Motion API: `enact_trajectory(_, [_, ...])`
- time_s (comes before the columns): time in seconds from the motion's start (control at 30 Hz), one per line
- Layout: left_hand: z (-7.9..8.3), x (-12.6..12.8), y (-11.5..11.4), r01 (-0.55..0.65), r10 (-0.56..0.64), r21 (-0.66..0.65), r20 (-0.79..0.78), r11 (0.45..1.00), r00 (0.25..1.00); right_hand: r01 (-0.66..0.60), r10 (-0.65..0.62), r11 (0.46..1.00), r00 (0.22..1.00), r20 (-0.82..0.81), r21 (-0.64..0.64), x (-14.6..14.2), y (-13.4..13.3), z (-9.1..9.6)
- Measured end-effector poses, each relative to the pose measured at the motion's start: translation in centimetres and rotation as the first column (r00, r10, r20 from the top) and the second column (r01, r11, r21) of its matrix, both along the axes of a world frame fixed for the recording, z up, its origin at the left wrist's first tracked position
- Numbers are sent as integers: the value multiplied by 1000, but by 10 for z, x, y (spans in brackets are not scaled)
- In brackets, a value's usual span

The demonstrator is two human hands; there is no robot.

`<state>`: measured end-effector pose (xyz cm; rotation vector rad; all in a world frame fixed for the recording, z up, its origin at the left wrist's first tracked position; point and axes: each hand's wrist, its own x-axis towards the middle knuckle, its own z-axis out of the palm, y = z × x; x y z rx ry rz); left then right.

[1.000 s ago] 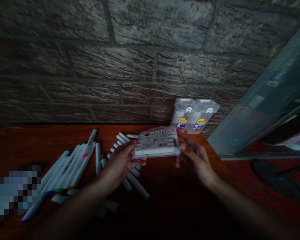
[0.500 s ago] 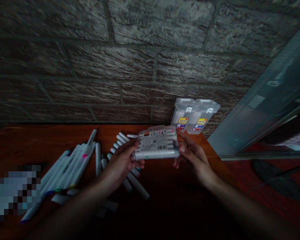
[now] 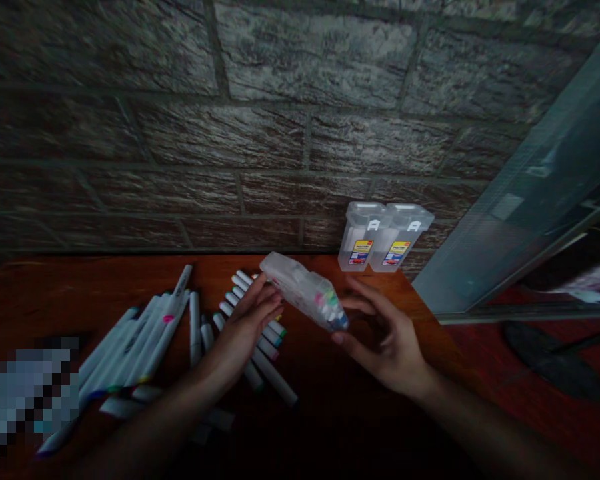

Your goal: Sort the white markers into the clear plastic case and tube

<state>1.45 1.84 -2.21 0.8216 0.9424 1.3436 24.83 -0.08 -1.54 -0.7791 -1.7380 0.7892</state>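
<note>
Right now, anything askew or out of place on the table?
Yes. The clear marker case hangs steeply tilted between the left hand and right hand. Loose markers lie scattered over the table, unlike the two upright cases.

left hand [image 3: 246, 325]: bare | right hand [image 3: 397, 347]: bare | forearms: 2, bare

Two clear lidded plastic cases [image 3: 386, 235] stand upright, touching side by side, against the brick wall [image 3: 280, 133] at the rear edge of the red-brown wooden table [image 3: 55, 287]. White markers [image 3: 140, 337] lie grouped, roughly parallel, on the table's left part. A glass panel [image 3: 520, 220] slants at the right.
</note>
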Motion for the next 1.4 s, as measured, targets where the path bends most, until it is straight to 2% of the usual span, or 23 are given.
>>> enact_trajectory(0.13, [4, 0, -2, 13, -13, 17, 35, 1000, 999, 22, -29, 995, 996, 79, 94, 3, 1, -2])
enact_trajectory(0.3, [10, 0, -4, 60, -62, 87, 15, 994, 998, 25, -47, 988, 989, 142, 153, 4, 3, -1])
enact_trajectory(0.67, [10, 0, -4, 41, -42, 71, 13, 997, 999, 27, -56, 984, 985, 160, 178, 6, 2, 0])
enact_trajectory(0.8, [6, -2, -3, 43, -42, 84, -11, 996, 999, 76, -105, 978, 984, 146, 196, 6, 4, -3])
enact_trajectory(0.9, [3, -4, -1, 27, -22, 97, -55, 995, 998, 116, -133, 980, 986, 101, 159, 7, 7, -6])
enact_trajectory(1.1, [11, 2, -2, -20, 32, 151, -75, 988, 997, 136, -139, 990, 986, -94, -36, 6, 17, -7])
enact_trajectory(1.23, [16, 3, -5, -80, 104, 156, -153, 985, 983, 143, -165, 978, 976, -142, -151, 5, 25, -4])
enact_trajectory(1.4, [17, 2, -4, -87, 121, 170, -197, 982, 973, 119, -155, 970, 974, -164, -210, 3, 31, -2])
